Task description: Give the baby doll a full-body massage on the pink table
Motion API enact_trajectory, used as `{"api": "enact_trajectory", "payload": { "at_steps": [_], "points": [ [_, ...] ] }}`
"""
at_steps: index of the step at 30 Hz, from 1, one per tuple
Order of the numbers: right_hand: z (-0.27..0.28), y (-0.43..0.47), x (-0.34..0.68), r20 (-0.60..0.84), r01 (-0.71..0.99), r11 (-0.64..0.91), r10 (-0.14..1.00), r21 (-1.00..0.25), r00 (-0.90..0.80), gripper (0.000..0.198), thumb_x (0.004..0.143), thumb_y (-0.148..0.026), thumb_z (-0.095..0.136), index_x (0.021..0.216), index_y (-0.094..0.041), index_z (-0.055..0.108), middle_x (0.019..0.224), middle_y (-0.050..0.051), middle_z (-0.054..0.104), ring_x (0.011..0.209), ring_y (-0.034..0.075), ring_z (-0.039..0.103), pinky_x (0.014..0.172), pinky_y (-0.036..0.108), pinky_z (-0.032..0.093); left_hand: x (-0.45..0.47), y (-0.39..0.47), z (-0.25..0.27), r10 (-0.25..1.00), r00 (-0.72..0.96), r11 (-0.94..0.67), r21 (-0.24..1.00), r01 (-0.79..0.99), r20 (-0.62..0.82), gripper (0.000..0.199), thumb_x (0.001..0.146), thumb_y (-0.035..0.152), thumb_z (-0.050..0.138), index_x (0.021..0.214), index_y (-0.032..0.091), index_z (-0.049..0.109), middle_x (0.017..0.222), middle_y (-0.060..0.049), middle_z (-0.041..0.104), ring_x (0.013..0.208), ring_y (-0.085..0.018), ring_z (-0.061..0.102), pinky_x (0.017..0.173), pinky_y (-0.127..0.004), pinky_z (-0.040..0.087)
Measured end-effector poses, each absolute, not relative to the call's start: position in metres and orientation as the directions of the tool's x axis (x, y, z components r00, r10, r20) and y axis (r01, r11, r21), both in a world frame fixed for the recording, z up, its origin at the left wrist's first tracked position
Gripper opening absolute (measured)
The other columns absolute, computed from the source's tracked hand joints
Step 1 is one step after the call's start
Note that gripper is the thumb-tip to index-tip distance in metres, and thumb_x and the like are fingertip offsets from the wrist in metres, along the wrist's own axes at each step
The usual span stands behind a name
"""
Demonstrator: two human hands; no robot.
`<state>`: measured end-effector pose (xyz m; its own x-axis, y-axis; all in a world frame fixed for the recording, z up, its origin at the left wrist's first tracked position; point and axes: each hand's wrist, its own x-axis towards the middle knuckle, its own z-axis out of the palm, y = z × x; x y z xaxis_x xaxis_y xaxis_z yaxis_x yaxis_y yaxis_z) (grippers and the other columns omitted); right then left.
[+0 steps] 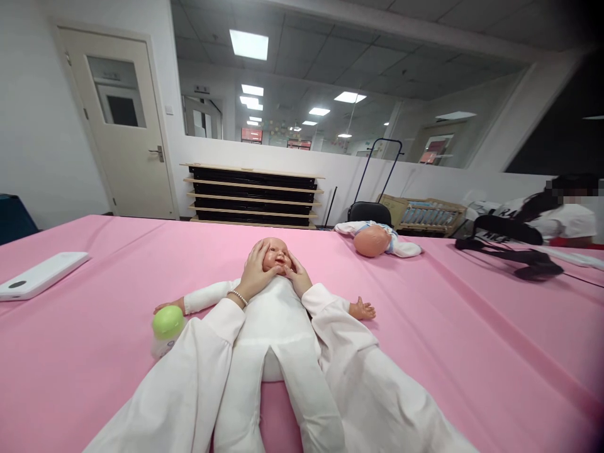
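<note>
A baby doll (279, 314) with a white cloth body lies on its back, its head at the far end and its legs toward me. My left hand (255, 274) is pressed to one side of the doll's head, fingers up along the cheek and temple. On the other cheek rests my right hand (299, 275), so both hands cup the head with the thumbs near its chin. The doll's arms stretch out sideways. A small bottle with a green cap (168, 322) is beside my left forearm, close to the doll's hand.
The pink table cover (415, 340) spreads beneath everything. A white box-like device (44, 275) lies far left. A second doll (374, 241) lies toward the back right, near black straps (509, 251). A person (573, 217) is at the far right. Stacked boards (252, 195) stand behind the table.
</note>
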<state>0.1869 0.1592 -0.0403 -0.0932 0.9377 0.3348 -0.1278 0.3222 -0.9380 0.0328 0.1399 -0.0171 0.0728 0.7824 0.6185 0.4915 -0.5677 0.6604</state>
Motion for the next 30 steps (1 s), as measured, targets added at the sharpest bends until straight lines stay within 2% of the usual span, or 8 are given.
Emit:
{"api": "enact_trajectory", "payload": {
  "at_steps": [6,9,13,19,22,25,27,30],
  "points": [
    [-0.043,0.163,0.189,0.368,-0.071,0.364,0.929,-0.929,-0.050,0.074,0.066,-0.063,0.058,0.125,-0.019,0.049,0.132,0.005,0.046,0.126,0.021,0.038,0.110,0.037,0.026,0.032,0.145,-0.020,0.796,0.063,-0.562,0.695,0.449,0.602,0.047,0.086,0.035,0.041,0.130,0.019,0.041,0.143,-0.008,0.030,0.133,-0.021,0.022,0.110,-0.042,0.016],
    [-0.039,0.161,0.188,0.378,-0.021,0.377,0.925,-0.926,-0.039,0.076,0.064,-0.061,0.061,0.125,-0.019,0.048,0.133,0.005,0.045,0.127,0.021,0.036,0.110,0.037,0.025,0.032,0.146,-0.020,0.792,0.062,-0.569,0.698,0.434,0.607,0.047,0.087,0.040,0.039,0.130,0.021,0.041,0.142,-0.007,0.030,0.133,-0.020,0.022,0.111,-0.041,0.015],
    [-0.035,0.156,0.187,0.353,-0.046,0.351,0.933,-0.935,-0.069,0.085,0.059,-0.058,0.066,0.129,-0.017,0.044,0.134,0.008,0.043,0.127,0.023,0.037,0.108,0.036,0.029,0.032,0.146,-0.020,0.787,0.059,-0.573,0.692,0.438,0.614,0.047,0.088,0.042,0.037,0.130,0.020,0.041,0.142,-0.008,0.031,0.134,-0.021,0.022,0.111,-0.042,0.016],
    [-0.030,0.149,0.186,0.322,-0.063,0.318,0.942,-0.946,-0.095,0.087,0.059,-0.046,0.072,0.134,-0.018,0.037,0.137,0.009,0.039,0.124,0.023,0.041,0.105,0.036,0.034,0.033,0.140,-0.017,0.788,0.078,-0.565,0.669,0.483,0.610,0.057,0.080,0.043,0.051,0.131,0.021,0.038,0.143,-0.009,0.029,0.133,-0.024,0.021,0.109,-0.045,0.018],
    [-0.028,0.147,0.185,0.301,-0.063,0.296,0.949,-0.953,-0.089,0.094,0.055,-0.045,0.074,0.134,-0.013,0.035,0.136,0.013,0.038,0.124,0.024,0.041,0.104,0.036,0.034,0.033,0.136,-0.014,0.801,0.088,-0.543,0.658,0.522,0.592,0.069,0.072,0.044,0.061,0.132,0.020,0.037,0.144,-0.010,0.027,0.134,-0.026,0.020,0.109,-0.046,0.019],
    [-0.029,0.148,0.184,0.302,-0.084,0.295,0.950,-0.952,-0.076,0.096,0.053,-0.047,0.074,0.134,-0.013,0.036,0.136,0.013,0.039,0.125,0.025,0.039,0.105,0.037,0.033,0.033,0.136,-0.015,0.798,0.094,-0.546,0.649,0.529,0.595,0.071,0.071,0.044,0.061,0.133,0.020,0.036,0.144,-0.011,0.026,0.134,-0.027,0.019,0.108,-0.047,0.019],
    [-0.031,0.151,0.184,0.312,-0.102,0.305,0.948,-0.947,-0.064,0.092,0.053,-0.050,0.073,0.132,-0.015,0.040,0.136,0.011,0.039,0.126,0.026,0.038,0.105,0.039,0.032,0.033,0.138,-0.017,0.794,0.099,-0.558,0.655,0.509,0.600,0.064,0.076,0.042,0.055,0.133,0.020,0.035,0.145,-0.010,0.025,0.134,-0.025,0.019,0.109,-0.046,0.018],
    [-0.034,0.155,0.185,0.343,-0.123,0.336,0.938,-0.934,-0.048,0.082,0.057,-0.057,0.068,0.127,-0.017,0.047,0.133,0.009,0.043,0.126,0.025,0.038,0.107,0.040,0.030,0.033,0.143,-0.020,0.798,0.095,-0.563,0.678,0.472,0.596,0.049,0.088,0.037,0.036,0.134,0.020,0.035,0.145,-0.008,0.026,0.135,-0.020,0.018,0.111,-0.043,0.014]
  ]
}}
